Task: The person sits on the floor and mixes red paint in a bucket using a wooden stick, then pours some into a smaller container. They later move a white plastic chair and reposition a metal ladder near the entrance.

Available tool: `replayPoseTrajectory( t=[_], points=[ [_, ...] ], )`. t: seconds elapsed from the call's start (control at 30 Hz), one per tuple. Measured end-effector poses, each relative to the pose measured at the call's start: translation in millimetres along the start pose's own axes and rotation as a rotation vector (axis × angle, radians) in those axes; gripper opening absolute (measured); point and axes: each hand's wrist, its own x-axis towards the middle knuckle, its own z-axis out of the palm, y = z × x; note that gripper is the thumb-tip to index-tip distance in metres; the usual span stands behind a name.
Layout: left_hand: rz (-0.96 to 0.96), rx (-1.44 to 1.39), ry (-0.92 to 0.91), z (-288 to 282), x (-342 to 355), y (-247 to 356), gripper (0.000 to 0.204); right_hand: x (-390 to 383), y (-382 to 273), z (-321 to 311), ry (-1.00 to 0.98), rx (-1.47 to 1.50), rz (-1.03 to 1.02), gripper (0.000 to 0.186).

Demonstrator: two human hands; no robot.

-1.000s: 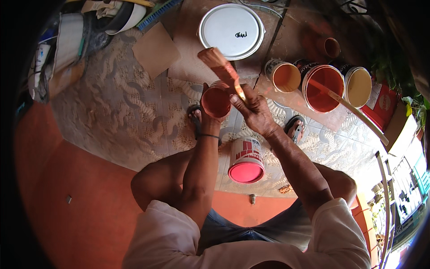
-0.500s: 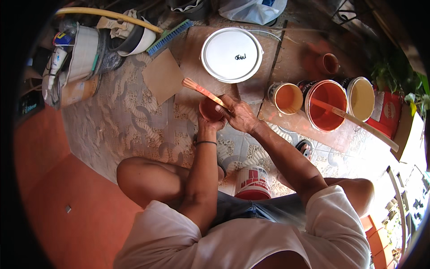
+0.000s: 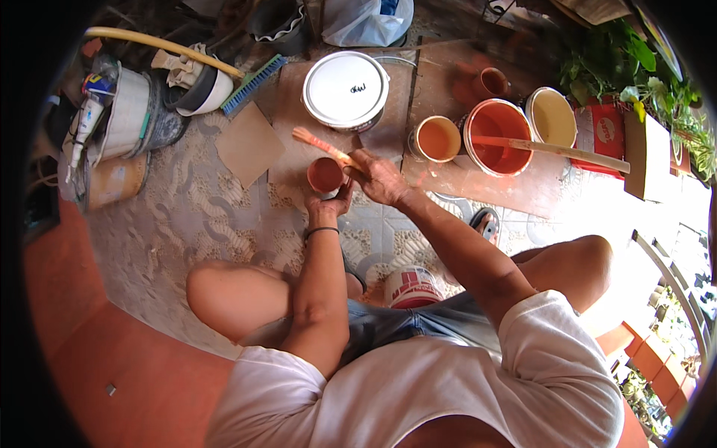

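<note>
Left hand grips a small red-brown pot; right hand, at its three o'clock, grips a paintbrush. From the pot: white-lidded bucket at twelve, scrubbing brush at eleven; near three, a stick crosses a red bucket's mouth.

The cup is before the lidded bucket, the paintbrush between them. To the right run a left tub, a middle tub and a right tub — a stick slants rightward out of the middle one (a small pot stands behind it). A scrub brush lies left of the bucket, beyond a flat square; a pail stands between the legs.
</note>
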Motion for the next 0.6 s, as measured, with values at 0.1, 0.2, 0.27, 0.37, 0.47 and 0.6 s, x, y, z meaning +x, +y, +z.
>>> replayPoseTrajectory(
  t=[0.1,0.2,0.27,0.37,0.47,0.6],
  points=[
    [-0.113,-0.203,-0.026,-55,27,-56,0.065,-35,-8,-34,-0.016,-0.055,0.203,0.036],
    [0.618,0.851,0.060,-67,47,-161,0.063,-75,-16,-83,0.091,0.041,0.393,0.031],
    [1.273,1.333,0.000,-49,40,-201,0.085,-102,-19,-120,0.241,0.059,0.372,0.030],
    [1.686,1.392,-0.413,5,27,-212,0.119,-139,-16,-162,0.278,-0.269,0.392,0.026],
    [1.589,1.514,-0.614,56,22,-208,0.132,-150,-3,-167,0.194,-0.535,0.423,0.024],
    [1.386,1.518,-0.962,86,28,-202,0.124,-145,15,-150,0.178,-0.692,0.344,0.020]
  ],
)
